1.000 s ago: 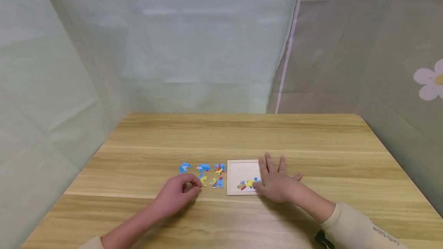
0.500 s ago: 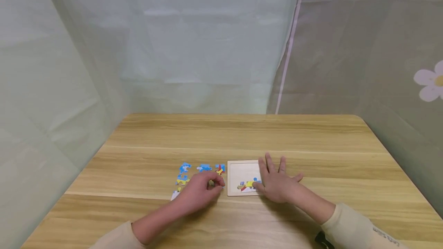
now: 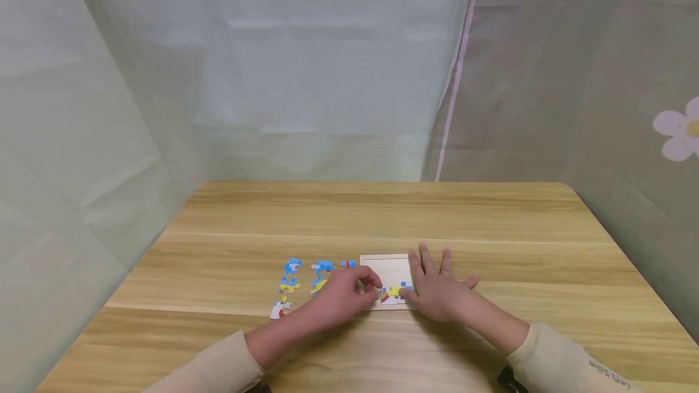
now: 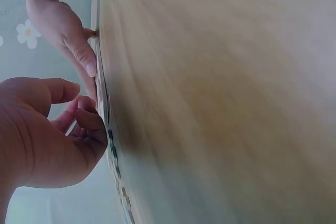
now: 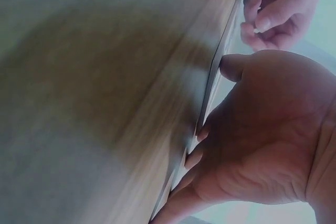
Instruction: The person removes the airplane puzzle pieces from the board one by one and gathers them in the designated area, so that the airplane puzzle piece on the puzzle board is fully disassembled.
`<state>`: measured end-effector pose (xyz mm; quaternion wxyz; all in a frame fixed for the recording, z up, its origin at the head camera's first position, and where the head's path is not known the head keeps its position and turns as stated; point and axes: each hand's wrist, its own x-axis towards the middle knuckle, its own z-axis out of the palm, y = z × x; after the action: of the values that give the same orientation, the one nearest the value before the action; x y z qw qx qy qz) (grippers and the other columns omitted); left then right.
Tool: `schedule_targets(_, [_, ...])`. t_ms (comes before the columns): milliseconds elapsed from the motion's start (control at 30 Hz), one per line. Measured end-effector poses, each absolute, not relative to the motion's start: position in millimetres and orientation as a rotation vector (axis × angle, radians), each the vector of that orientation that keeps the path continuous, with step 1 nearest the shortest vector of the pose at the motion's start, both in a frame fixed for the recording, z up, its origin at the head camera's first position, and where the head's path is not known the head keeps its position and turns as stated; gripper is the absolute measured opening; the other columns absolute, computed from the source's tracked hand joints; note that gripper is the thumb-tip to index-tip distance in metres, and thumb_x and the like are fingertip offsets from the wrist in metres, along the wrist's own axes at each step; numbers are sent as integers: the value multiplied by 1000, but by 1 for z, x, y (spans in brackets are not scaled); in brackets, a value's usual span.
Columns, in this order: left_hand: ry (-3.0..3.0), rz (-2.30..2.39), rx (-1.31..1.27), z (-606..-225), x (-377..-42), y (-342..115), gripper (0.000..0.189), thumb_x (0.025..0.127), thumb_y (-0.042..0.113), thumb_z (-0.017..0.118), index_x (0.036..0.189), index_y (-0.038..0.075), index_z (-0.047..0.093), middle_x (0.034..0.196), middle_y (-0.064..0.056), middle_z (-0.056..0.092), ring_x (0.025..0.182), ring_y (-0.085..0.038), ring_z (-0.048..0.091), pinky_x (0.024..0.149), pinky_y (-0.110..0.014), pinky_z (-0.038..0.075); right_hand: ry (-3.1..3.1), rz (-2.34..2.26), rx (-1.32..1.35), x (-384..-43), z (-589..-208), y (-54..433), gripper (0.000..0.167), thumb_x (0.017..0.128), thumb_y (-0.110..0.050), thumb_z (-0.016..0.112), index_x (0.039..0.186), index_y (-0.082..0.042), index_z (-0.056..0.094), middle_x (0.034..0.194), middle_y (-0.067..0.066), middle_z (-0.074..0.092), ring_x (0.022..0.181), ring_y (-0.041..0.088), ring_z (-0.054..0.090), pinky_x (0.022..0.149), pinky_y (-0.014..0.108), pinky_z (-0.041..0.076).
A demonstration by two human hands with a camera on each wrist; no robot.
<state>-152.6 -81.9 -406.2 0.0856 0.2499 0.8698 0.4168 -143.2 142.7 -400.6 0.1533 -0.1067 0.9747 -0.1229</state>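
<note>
My left hand (image 3: 345, 297) is over the left part of a shallow wooden puzzle tray (image 3: 384, 257). Its thumb and fingers pinch a small puzzle piece (image 5: 255, 31), mostly hidden by the fingertips. My right hand (image 3: 441, 291) lies with fingers spread across the tray's right edge. Its thumb touches the fitted puzzle pieces (image 3: 394, 292), yellow, red and blue, along the tray's near side. Loose puzzle pieces lie left of the tray, among them a blue one (image 3: 292, 265), a blue-and-yellow one (image 3: 288, 285) and a white-and-red one (image 3: 280, 309). My left hand and forearm cover others.
The wood-grain table (image 3: 218, 217) carries everything. Pale cloth sheets (image 3: 327, 77) hang behind its far edge and along both sides. A dark object (image 3: 511, 379) shows under the right sleeve.
My left hand has moved right, from the loose pieces past the tray's left edge, uncovering the pieces at the far left. My right hand has stayed in place.
</note>
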Motion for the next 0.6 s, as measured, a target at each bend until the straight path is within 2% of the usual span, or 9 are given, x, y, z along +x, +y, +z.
schedule_targets(267, [2608, 1219, 746, -408, -156, -72, 11, 87, 5, 72, 97, 7, 70, 80, 7, 61, 56, -5, 46, 56, -24, 41, 2800, -344, -306, -143, -401, 142, 82, 102, -53, 49, 161, -6, 17, 167, 19, 1, 144, 60, -3, 77, 94, 9])
schedule_targets(600, [2691, 1023, 686, -410, -156, -63, 19, 81, 12, 83, 96, 8, 73, 82, 4, 57, 76, -10, 51, 71, -26, 45, 2797, -341, -310, -144, -400, 142, 81, 102, -53, 49, 162, -7, 16, 167, 19, 2, 144, 60, -2, 77, 94, 9])
